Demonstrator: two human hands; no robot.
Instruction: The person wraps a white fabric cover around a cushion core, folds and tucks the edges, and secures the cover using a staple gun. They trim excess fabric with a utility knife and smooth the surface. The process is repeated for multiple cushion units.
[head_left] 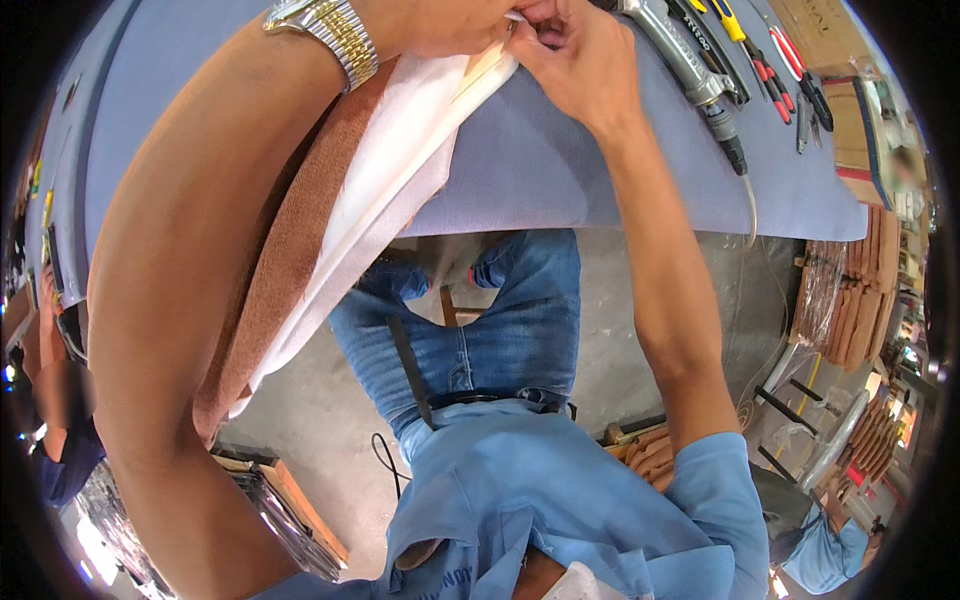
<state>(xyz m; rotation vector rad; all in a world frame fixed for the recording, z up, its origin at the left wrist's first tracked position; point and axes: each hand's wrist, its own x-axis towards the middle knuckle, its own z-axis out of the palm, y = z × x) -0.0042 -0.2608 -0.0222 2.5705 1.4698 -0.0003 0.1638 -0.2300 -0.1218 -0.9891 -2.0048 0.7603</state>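
Cloth, brown with white layers, runs up to the fingertips, and here's the right hand pinching its upper end, thumb and finger closed on it! The left hand meets it there, but the top edge slices it off: I can't tell how those fingers are set. A small pale bit peeks out between the fingertips, too hidden to name. Right of the fingers, on the blue-grey table, lies a grey metal tool, cut off above, then a red-handled tool. Farther right, stacked brown pieces, bent and hard to read; far left of the fingers, another person, largely lost behind the rim.
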